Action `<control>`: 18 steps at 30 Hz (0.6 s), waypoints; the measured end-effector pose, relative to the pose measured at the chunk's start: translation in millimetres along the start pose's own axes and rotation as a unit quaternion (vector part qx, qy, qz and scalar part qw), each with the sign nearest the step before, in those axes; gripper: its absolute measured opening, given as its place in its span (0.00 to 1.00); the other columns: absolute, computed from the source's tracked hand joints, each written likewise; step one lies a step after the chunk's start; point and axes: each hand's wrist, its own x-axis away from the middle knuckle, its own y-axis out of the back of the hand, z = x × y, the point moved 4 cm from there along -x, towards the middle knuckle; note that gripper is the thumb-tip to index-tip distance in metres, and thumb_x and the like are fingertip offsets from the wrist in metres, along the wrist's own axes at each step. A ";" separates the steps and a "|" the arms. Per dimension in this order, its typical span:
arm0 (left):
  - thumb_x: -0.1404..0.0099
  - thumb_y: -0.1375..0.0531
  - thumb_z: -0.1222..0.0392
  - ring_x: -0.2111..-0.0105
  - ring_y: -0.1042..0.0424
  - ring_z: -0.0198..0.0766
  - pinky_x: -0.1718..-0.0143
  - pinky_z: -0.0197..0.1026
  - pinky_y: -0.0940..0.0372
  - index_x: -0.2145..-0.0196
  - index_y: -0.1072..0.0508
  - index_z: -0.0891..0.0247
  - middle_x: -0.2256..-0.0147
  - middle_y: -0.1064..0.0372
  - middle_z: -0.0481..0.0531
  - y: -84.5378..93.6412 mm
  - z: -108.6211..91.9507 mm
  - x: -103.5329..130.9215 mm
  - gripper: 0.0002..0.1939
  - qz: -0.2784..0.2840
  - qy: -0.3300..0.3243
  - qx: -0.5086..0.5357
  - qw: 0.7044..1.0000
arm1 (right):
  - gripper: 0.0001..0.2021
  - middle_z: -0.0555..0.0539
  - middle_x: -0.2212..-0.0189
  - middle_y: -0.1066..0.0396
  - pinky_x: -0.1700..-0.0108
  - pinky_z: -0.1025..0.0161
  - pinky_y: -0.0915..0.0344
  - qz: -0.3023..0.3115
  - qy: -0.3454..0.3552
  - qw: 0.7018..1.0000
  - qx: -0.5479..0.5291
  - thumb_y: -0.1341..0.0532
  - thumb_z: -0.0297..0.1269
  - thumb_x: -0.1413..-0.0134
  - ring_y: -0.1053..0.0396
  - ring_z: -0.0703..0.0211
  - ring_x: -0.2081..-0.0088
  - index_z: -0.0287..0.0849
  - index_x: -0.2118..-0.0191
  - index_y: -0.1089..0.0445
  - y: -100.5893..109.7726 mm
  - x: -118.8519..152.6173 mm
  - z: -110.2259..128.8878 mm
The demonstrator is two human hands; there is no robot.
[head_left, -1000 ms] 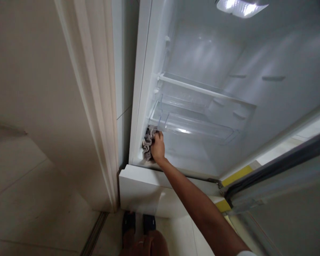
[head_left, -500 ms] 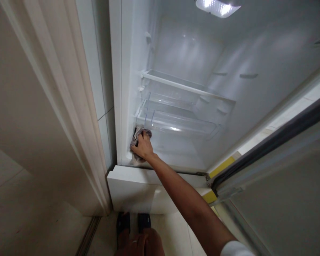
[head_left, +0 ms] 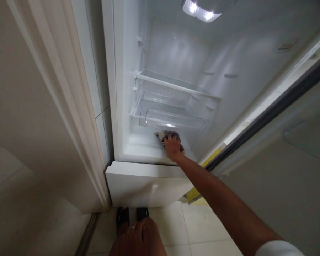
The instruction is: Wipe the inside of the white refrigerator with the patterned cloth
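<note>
The cloth has moved right along the fridge floor, gripped by the right hand; how open the left hand is, I cannot tell.

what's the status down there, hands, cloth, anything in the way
Right hand gripping cloth; left hand by knee. Cloth low in fridge. Possible snag: drawer just above.
</note>
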 end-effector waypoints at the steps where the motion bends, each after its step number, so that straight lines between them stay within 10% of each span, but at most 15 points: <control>1: 0.24 0.56 0.59 0.44 0.21 0.53 0.44 0.54 0.29 0.41 0.22 0.55 0.43 0.20 0.60 -0.4 0.0 0.8 0.27 -0.007 0.008 -0.002 1.000 | 0.26 0.26 0.32 0.34 0.44 0.31 0.29 0.020 -0.029 0.999 0.027 0.56 0.27 0.28 0.35 0.27 0.35 0.37 0.39 0.24 -3.3 7.0 -18.9; 6: 0.22 0.61 0.59 0.42 0.21 0.52 0.37 0.54 0.31 0.41 0.22 0.59 0.41 0.21 0.59 -15.5 4.4 -1.5 0.30 -0.045 0.035 -0.012 0.998 | 0.26 0.20 0.35 0.32 0.42 0.25 0.32 0.055 -0.027 0.990 0.129 0.54 0.25 0.33 0.34 0.24 0.36 0.27 0.40 0.25 -8.7 32.8 -78.3; 18: 0.23 0.57 0.57 0.50 0.19 0.48 0.47 0.49 0.28 0.43 0.21 0.56 0.47 0.18 0.59 -9.5 18.4 0.1 0.27 -0.014 -0.007 0.043 0.999 | 0.27 0.20 0.37 0.31 0.37 0.31 0.32 0.002 0.025 0.990 0.142 0.55 0.20 0.35 0.31 0.30 0.36 0.27 0.39 0.26 13.1 -8.8 -98.7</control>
